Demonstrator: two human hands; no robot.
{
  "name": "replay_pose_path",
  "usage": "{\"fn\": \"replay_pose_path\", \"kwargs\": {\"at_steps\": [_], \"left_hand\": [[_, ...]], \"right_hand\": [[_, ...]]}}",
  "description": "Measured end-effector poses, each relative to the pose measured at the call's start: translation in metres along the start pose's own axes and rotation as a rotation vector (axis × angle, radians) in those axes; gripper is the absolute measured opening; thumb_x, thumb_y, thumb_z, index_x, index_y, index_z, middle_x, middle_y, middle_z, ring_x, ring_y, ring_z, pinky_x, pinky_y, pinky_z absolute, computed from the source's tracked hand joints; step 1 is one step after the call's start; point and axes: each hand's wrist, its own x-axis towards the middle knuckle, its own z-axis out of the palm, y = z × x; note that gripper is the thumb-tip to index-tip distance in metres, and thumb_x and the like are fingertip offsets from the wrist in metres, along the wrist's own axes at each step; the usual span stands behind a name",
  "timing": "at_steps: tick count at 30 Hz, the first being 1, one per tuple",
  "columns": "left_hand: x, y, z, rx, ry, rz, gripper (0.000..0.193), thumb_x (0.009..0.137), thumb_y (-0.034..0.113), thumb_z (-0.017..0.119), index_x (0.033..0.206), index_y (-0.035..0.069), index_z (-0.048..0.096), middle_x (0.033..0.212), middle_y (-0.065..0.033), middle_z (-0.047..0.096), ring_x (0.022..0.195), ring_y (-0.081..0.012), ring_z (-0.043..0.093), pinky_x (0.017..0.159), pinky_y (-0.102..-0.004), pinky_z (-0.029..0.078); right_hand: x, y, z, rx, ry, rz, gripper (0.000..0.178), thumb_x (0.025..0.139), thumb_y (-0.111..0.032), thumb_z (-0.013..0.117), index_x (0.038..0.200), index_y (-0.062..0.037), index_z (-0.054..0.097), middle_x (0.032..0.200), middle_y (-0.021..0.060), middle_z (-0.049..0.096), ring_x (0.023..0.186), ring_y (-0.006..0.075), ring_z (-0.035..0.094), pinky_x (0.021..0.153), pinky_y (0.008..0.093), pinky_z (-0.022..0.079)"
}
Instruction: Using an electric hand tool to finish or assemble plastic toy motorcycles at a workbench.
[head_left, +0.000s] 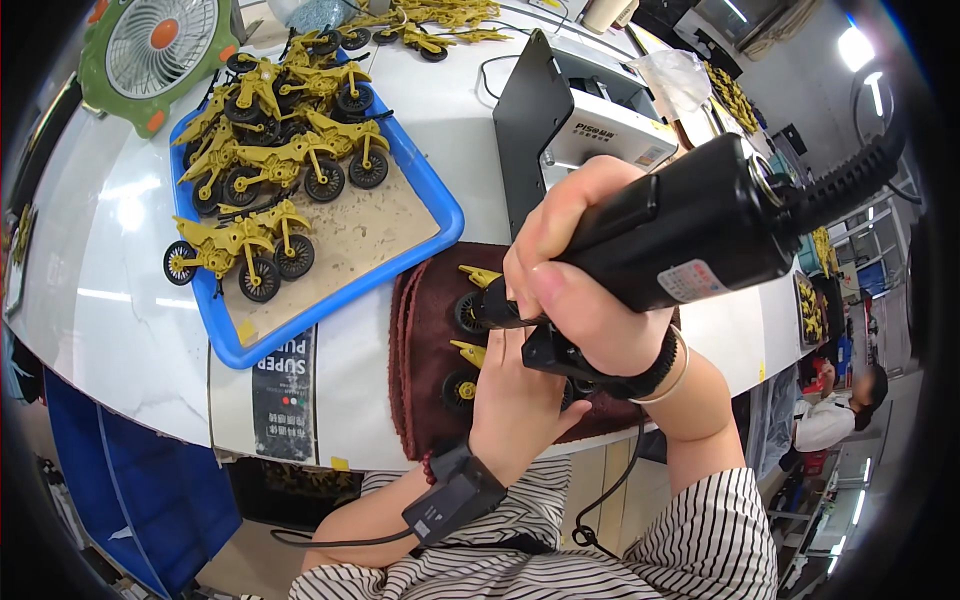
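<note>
A thick black power tool, seemingly an electric screwdriver (680,225), is in the grip of my right hand (580,265). Its body slants up to the right, and its tip is hidden behind my hands. My left hand (515,400) presses down over a yellow toy motorcycle (466,352) on a folded dark brown cloth (425,330). The thumb is stretched to the right and the fingertips are partly covered. Black wheels (460,390) show on either side of that hand. Just beyond it lies a second yellow toy motorcycle (480,275), partly hidden by the tool.
A blue tray (440,215) heaped with yellow toy motorcycles (265,150) stands left of the cloth. Behind it are a green fan (160,45) and more yellow parts (430,30). A black-and-white machine (590,125) stands beyond my right hand. A person (830,415) sits far right.
</note>
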Motion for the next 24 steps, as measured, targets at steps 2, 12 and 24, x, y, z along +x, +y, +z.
{"fn": "replay_pose_path", "kwargs": {"at_steps": [2, 12, 24], "left_hand": [[-0.002, -0.001, 0.003, 0.006, 0.010, 0.010, 0.074, 0.063, 0.043, 0.072, 0.120, 0.000, 0.053, 0.131, -0.0203, 0.039, 0.128, -0.0402, 0.027, 0.108, -0.0500, 0.021], [0.003, -0.006, -0.012, 0.088, -0.060, -0.033, 0.088, 0.062, 0.046, 0.072, 0.129, -0.002, 0.041, 0.135, -0.0258, 0.033, 0.129, -0.0388, 0.027, 0.109, -0.0466, 0.020], [0.008, 0.007, -0.012, 0.244, -0.017, -0.008, 0.102, 0.063, 0.052, 0.071, 0.137, -0.003, 0.028, 0.140, -0.0322, 0.022, 0.132, -0.0415, 0.022, 0.107, -0.0454, 0.022]], "right_hand": [[0.002, -0.001, 0.004, -0.013, -0.049, -0.033, 0.019, 0.077, 0.001, 0.057, 0.087, -0.0052, 0.042, 0.069, 0.0040, 0.048, 0.057, 0.0127, 0.051, 0.059, 0.0289, 0.047], [0.016, -0.044, -0.021, -0.382, -0.238, -0.278, 0.017, 0.075, 0.001, 0.057, 0.083, -0.0050, 0.043, 0.070, 0.0053, 0.050, 0.057, 0.0159, 0.052, 0.058, 0.0320, 0.046], [0.010, -0.043, -0.099, 0.087, 0.458, -0.284, 0.014, 0.075, -0.005, 0.054, 0.086, 0.0012, 0.049, 0.065, 0.0091, 0.049, 0.053, 0.0184, 0.048, 0.059, 0.0321, 0.043]]}}
